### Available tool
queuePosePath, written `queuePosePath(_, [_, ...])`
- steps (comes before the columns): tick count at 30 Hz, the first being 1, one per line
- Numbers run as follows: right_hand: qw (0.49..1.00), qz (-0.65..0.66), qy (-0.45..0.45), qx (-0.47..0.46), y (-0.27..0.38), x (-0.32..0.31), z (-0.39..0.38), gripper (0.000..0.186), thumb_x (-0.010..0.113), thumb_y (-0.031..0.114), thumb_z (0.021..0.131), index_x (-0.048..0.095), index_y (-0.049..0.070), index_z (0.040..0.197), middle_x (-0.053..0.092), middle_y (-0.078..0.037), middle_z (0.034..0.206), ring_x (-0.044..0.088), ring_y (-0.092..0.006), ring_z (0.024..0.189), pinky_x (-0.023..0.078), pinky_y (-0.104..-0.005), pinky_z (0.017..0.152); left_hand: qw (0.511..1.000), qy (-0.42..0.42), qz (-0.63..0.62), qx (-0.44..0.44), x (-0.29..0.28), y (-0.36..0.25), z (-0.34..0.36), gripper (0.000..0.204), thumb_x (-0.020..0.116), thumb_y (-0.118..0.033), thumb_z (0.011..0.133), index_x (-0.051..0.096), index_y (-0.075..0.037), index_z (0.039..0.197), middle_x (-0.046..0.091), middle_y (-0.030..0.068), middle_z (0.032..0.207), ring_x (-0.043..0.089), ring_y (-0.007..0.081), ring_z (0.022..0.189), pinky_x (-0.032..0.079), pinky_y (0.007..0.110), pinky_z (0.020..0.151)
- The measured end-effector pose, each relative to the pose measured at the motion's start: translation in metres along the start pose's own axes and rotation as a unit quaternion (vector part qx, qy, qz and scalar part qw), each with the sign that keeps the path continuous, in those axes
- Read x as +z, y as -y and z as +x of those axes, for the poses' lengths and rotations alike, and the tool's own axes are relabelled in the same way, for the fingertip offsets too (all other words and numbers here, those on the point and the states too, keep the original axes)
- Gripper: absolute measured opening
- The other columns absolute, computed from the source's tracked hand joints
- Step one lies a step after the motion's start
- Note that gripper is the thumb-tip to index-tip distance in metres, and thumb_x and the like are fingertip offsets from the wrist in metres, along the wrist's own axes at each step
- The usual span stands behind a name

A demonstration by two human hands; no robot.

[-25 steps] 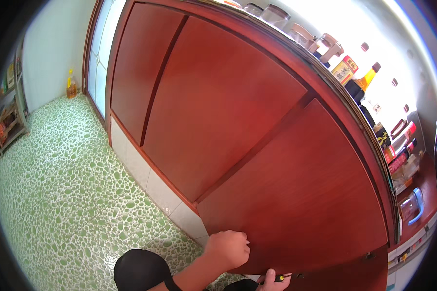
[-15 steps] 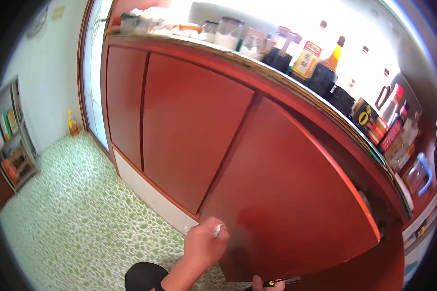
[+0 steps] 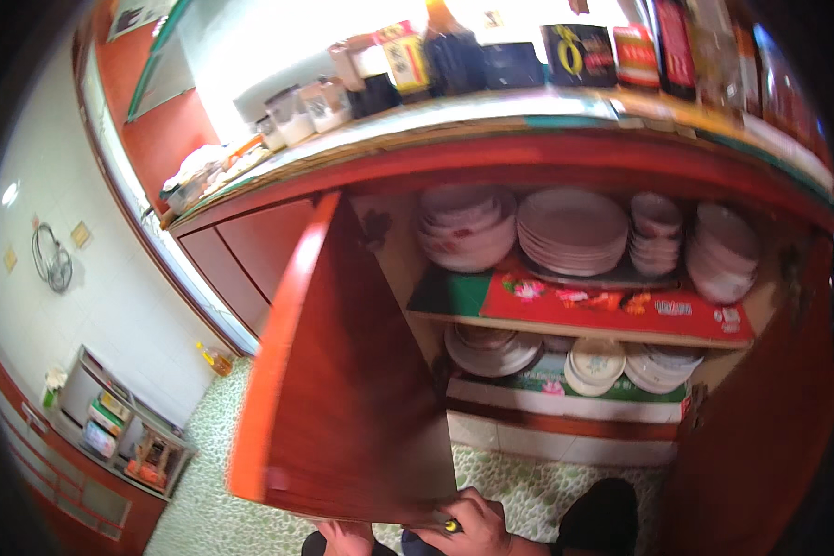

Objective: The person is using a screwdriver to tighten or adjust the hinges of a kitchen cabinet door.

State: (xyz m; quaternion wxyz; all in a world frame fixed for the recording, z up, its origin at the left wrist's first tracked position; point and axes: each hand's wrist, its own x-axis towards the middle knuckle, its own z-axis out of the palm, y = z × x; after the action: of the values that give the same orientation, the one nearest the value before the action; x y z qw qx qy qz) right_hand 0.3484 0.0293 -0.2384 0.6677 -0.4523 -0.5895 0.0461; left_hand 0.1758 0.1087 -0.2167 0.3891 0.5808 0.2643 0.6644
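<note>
A red-brown cabinet door [image 3: 343,371] stands swung open in front of me, its inner side facing right. At its lower corner my right hand [image 3: 473,526] is closed round a screwdriver [image 3: 451,525], of which only a black and yellow handle end shows. The fingers of that hand touch the door's bottom edge. Just left of it, below the same edge, my left hand [image 3: 347,539] is partly visible. Its fingers are hidden, so its grip cannot be made out.
Inside the cabinet [image 3: 579,320], stacked bowls [image 3: 468,232] and plates [image 3: 573,227] fill the upper shelf; more dishes [image 3: 595,366] sit below. A second door [image 3: 760,435] stands open at right. Bottles and jars [image 3: 454,65] line the counter. A small shelf unit [image 3: 125,426] stands far left.
The cabinet door has swung wide open to the left, uncovering the dishes. Both hands are now at its lower edge. My view has turned right and closer to the cabinet.
</note>
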Motion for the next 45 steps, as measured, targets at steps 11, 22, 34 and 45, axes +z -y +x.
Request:
queuePosePath(11, [0.973, 0.074, 0.095, 0.197, -0.034, -0.023, -0.026, 0.018, 0.080, 0.019, 0.090, 0.070, 0.008, 0.100, 0.074, -0.011, 0.080, 0.075, -0.0237, 0.065, 0.058, -0.0354, 0.059, 0.989, 0.036, 0.143, 0.024, 0.013, -0.029, 0.000, 0.084, 0.083, -0.038, 0.085, 0.045, 0.003, 0.148, 0.057, 0.0146, 0.142, 0.056, 0.0283, 0.126, 0.046, 0.045, 0.109])
queuePosePath(22, [0.888, -0.079, 0.199, 0.408, -0.096, -0.090, -0.008, 0.049, 0.065, 0.012, 0.089, 0.051, 0.003, 0.134, 0.072, -0.023, 0.096, 0.071, -0.0435, 0.092, 0.056, -0.0488, 0.085, 0.986, -0.044, 0.124, 0.100, 0.007, -0.023, 0.025, 0.061, 0.071, -0.024, 0.083, 0.058, 0.007, 0.134, 0.067, 0.0175, 0.128, 0.064, 0.0295, 0.113, 0.051, 0.044, 0.102])
queuePosePath(34, [0.947, -0.001, 0.136, 0.291, -0.093, -0.104, 0.042, 0.035, 0.071, 0.009, 0.087, 0.066, 0.007, 0.122, 0.074, -0.021, 0.099, 0.074, -0.0379, 0.087, 0.059, -0.0430, 0.077, 0.985, -0.098, 0.128, 0.055, 0.016, -0.019, 0.048, 0.070, 0.066, -0.018, 0.083, 0.048, 0.004, 0.147, 0.059, 0.0192, 0.141, 0.061, 0.0336, 0.122, 0.049, 0.049, 0.106])
queuePosePath(45, [0.993, -0.097, 0.068, 0.009, -0.063, -0.127, 0.213, 0.025, 0.070, 0.014, 0.092, 0.073, 0.003, 0.115, 0.073, -0.019, 0.102, 0.072, -0.0398, 0.091, 0.057, -0.0465, 0.079, 0.996, -0.063, 0.007, 0.055, 0.003, 0.002, 0.057, 0.082, 0.066, -0.029, 0.084, 0.039, -0.003, 0.157, 0.052, 0.0185, 0.151, 0.055, 0.0400, 0.132, 0.047, 0.055, 0.112])
